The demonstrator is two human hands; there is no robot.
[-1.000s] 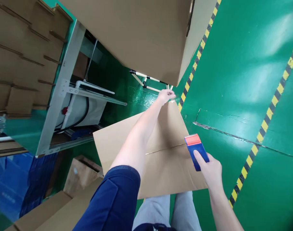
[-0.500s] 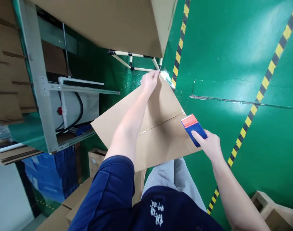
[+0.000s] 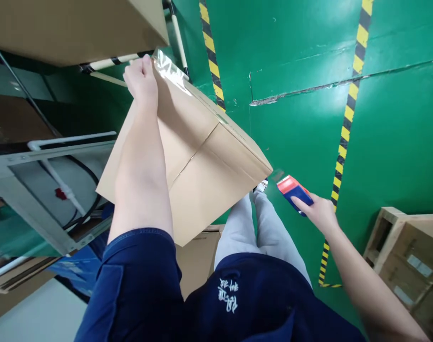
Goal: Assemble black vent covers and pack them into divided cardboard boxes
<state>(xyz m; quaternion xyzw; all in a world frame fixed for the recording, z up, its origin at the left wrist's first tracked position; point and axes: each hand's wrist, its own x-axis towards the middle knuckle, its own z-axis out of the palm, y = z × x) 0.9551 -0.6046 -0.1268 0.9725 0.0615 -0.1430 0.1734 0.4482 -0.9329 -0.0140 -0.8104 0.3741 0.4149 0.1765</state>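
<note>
A brown cardboard box (image 3: 198, 156) is tilted in front of my body, its seamed face towards me. My left hand (image 3: 141, 78) is closed on the far edge of this box, beside a shiny strip of clear tape (image 3: 170, 71). In my right hand (image 3: 319, 213) is a red and blue tape dispenser (image 3: 295, 192), fingers wrapped round its body. The dispenser's front is just off the box's near right corner. A short, faint piece of clear tape sticks out from its front.
A larger carton (image 3: 77, 28) rests on a pipe frame (image 3: 109, 61) at upper left. A metal-framed stand (image 3: 24, 209) is on the left. Wooden crates (image 3: 405, 251) with cartons stand at lower right. Yellow-black floor tape (image 3: 344, 137) crosses the green floor.
The view has swung right. The box has turned, so its taped side now shows. The dispenser has come away from the box's edge. My left hand still grips the far edge.
</note>
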